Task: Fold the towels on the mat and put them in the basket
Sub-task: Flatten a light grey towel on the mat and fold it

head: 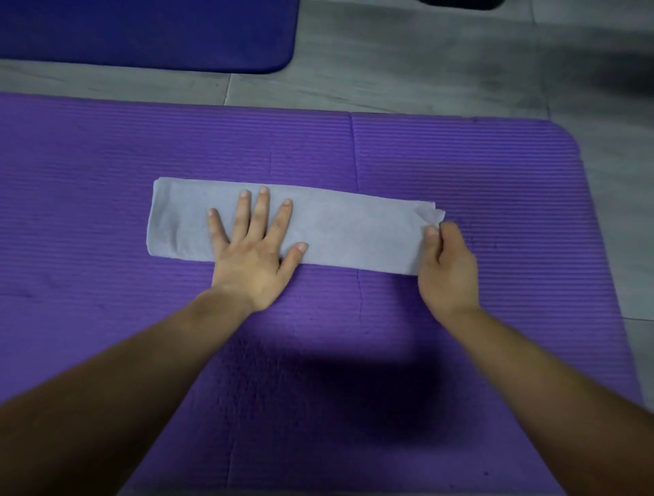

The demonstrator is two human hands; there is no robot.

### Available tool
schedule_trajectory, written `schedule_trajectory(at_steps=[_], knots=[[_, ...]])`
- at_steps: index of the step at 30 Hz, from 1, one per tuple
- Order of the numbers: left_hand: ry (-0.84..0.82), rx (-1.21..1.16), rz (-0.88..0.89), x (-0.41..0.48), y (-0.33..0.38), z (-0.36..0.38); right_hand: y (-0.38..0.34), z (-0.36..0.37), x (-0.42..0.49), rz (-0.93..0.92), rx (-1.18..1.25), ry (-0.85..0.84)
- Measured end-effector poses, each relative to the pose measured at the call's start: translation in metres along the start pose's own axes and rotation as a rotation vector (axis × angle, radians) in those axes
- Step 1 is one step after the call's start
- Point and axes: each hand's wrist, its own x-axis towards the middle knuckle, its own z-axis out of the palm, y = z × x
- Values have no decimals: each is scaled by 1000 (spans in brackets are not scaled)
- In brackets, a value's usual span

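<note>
Towel: grey towel (346, 233) is lying folded into a long narrow strip on the mat, a little toward 12 o'clock from mid-view. Its long axis is running 9 to 3 o'clock, with the 3 o'clock end dipping slightly toward 4.
Mat: purple ribbed mat (460, 159) is filling most of the view, its rounded corner showing at 2 o'clock.
Left hand: left hand (253, 255) is pressing flat on the towel's 9 o'clock half, with the heel of the palm resting on the mat past the towel's 6 o'clock edge.
Left grip: apart; fingers (262, 212) are lying straight and spread, pointing to 12 o'clock and holding nothing.
Right hand: right hand (447, 269) is sitting at the towel's 3 o'clock end.
Right grip: clamped on the towel; thumb and curled fingers are pinching the end layers, and a small corner of cloth is sticking out just past them toward 12 o'clock.
Forearms: bare forearms (141, 371) are reaching in from 7 and 5 o'clock.
Shadow: dark shadow (354, 382) is lying on the mat at the towel's 6 o'clock, between the forearms.
Floor: grey tiled floor (389, 63) is showing beyond the mat at 12 and 3 o'clock.
Second mat: darker blue second mat (141, 32) is lying on the floor at 11 o'clock, apart from the purple one.
Dark object: black dark object (460, 3) is being cut off by the top edge at 1 o'clock; cannot tell what it is.
</note>
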Motion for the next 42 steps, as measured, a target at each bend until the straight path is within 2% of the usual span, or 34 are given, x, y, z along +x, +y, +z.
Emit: schedule_trajectory(at_steps=[5, 7, 10, 12, 16, 21, 25, 26, 27, 28, 29, 30, 31, 33, 37, 42], knots=[[16, 11, -21, -7, -20, 2, 5, -14, 26, -8, -328, -55], [21, -3, -47, -10, -27, 2, 1, -14, 32, 27, -356, -82], [9, -19, -54, -9, -25, 2, -11, -16, 44, 184, -85, -36], [11, -21, -59, -8, -23, 1, -15, -18, 56, 221, 93, -27], [11, -26, -83, -10, -26, 1, -16, -14, 70, 3, 153, 62], [-4, -47, -124, -10, -29, -1, -8, 3, 77, -71, -95, -7], [-21, -56, -179, -10, -28, -6, -13, 0, 75, 71, -200, 94], [7, -70, -190, -9, -26, -9, -21, 1, 69, 10, -265, 176], [50, -84, -168, -7, -23, -11, -33, 5, 59, -139, -352, 232], [90, -87, -113, -5, -18, -13, -48, 15, 47, -327, -414, 205], [108, -81, -44, -2, -13, -14, -63, 31, 36, -504, -453, 97], [96, -70, 18, 2, -10, -12, -75, 51, 28, -611, -483, -54], [66, -58, 52, 5, -12, -10, -85, 70, 20, -630, -528, -204], [51, -38, 24, 8, -32, -6, -92, 93, 16, -563, -637, -389], [89, 19, -80, 6, -88, -4, -52, 62, 44, -372, -779, -342], [77, -62, -66, 5, -99, -8, -19, 23, 54, -250, -753, -327]])
